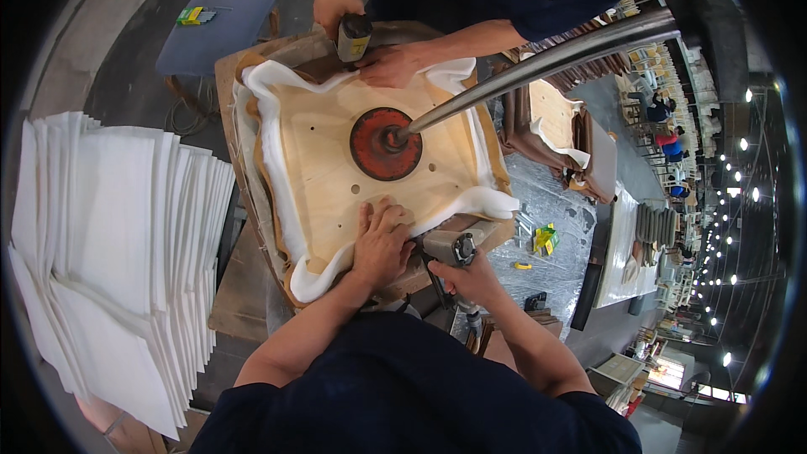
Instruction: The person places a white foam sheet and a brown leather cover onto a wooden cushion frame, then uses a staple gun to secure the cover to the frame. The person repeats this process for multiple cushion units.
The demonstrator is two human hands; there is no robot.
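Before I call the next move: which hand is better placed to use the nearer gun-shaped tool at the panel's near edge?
Probably the right hand: it grips the gun-shaped tool close to that edge, while the left hand lies on the wooden panel, holding no tool.
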